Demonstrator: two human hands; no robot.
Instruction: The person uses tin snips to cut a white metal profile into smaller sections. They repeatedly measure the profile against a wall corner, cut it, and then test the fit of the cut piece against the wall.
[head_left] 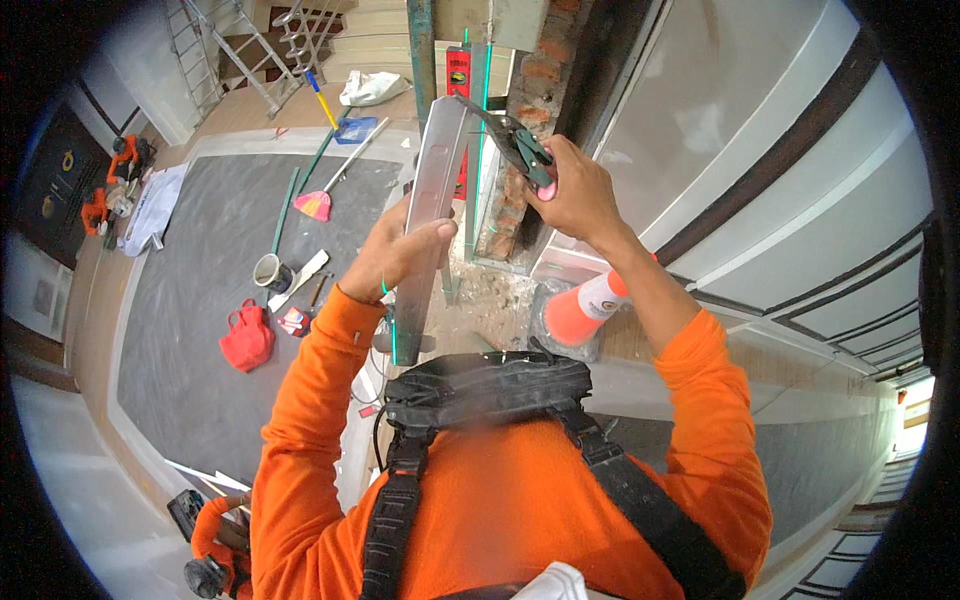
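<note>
A long silvery metal channel (440,170) slants up in front of me, its near end close to the black harness on my chest. My left hand (400,250) is wrapped round its middle, thumb across the face. In my right hand (580,195) is a pair of tin snips (515,145) with dark green and pink handles. The snips' blades point left and meet the channel's upper end; whether they bite into the metal I cannot tell. Behind the channel, a red spirit level (458,75) stands upright against the wall frame, with green laser lines beside it.
An orange and white traffic cone (590,305) stands by my right forearm, near a broken brick wall edge (545,90). On the dark floor covering at left lie a bucket (270,270), a red bag (246,338), a pink broom (313,205) and a blue dustpan (355,130). Ladders (240,60) stand behind.
</note>
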